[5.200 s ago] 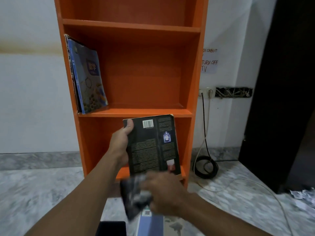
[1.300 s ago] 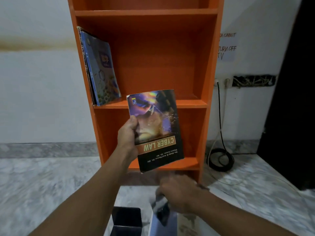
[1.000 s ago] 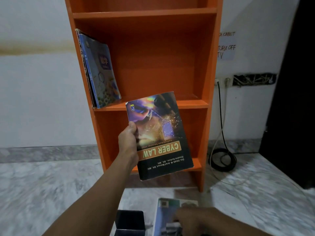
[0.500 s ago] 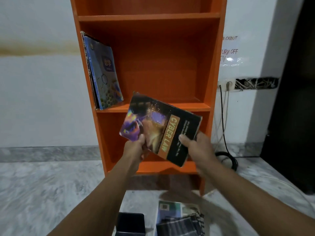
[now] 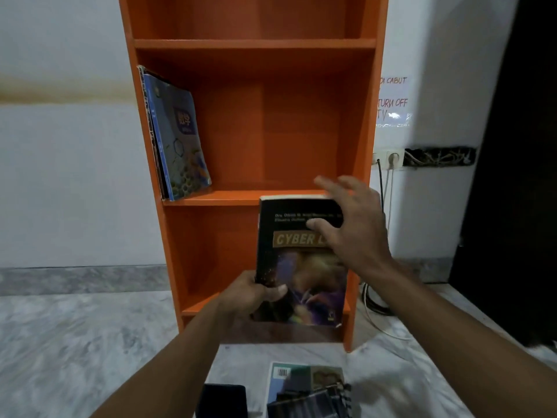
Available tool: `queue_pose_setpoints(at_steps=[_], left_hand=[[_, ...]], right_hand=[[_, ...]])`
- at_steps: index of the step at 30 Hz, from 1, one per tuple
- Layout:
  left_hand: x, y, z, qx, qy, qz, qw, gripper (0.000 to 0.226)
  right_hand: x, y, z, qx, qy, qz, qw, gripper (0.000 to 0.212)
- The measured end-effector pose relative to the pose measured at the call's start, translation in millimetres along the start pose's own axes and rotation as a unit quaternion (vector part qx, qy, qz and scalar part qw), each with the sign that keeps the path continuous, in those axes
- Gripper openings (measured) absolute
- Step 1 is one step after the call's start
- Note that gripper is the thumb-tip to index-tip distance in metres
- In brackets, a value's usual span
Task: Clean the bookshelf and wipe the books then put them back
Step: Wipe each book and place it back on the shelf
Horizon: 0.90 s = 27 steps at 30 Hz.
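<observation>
An orange bookshelf (image 5: 301,43) stands against the white wall. A few blue-covered books (image 5: 180,140) lean at the left of its middle shelf. A dark "Cyber Law" book (image 5: 289,267) is held upright, right way up, in front of the lower shelves. My left hand (image 5: 256,294) grips its lower left corner. My right hand (image 5: 352,227) hovers over the upper right of the cover, fingers spread, thumb near the cover. On the floor below lies another book (image 5: 289,375) with a dark striped cloth (image 5: 313,402) on it.
A black object (image 5: 223,399) lies on the marble floor beside the floor book. Cables (image 5: 382,303) run from a wall socket (image 5: 391,158) right of the shelf. A dark door or cabinet (image 5: 518,176) stands at the far right.
The cloth was put down on the floor book. My right hand came up and both hands turned the Cyber Law book from upside down to upright; the right hand has now let go.
</observation>
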<state>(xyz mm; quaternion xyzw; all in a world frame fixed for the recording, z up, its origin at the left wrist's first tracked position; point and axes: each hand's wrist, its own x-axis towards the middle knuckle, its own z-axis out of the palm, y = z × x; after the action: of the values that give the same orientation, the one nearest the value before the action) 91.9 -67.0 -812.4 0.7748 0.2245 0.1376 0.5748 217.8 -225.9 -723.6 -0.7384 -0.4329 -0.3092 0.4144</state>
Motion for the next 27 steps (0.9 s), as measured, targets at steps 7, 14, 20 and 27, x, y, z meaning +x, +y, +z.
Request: queue_pose_setpoints(at_steps=[7,14,20,27], left_hand=[[-1.8,22.0,-9.8,-0.119,0.04,-0.033,0.992,0.013],[3.7,39.5,-54.0,-0.12,0.084,0.008,0.989,0.019],[11.0,79.6,-130.2,0.137,0.224,0.101,0.96,0.044],[37.3,102.1,-178.5,0.196,0.334,0.124,0.914,0.022]], right_hand=[[-59.4,20.7,24.4,0.276,-0.246,0.329,0.869,0.034],[-29.0,-14.0,64.1,0.393,-0.19,0.397,0.808,0.026],[51.1,-69.7,111.4,0.46,-0.178,0.405,0.77,0.032],[128.4,-90.1,152.4,0.306,-0.207,0.333,0.868,0.023]])
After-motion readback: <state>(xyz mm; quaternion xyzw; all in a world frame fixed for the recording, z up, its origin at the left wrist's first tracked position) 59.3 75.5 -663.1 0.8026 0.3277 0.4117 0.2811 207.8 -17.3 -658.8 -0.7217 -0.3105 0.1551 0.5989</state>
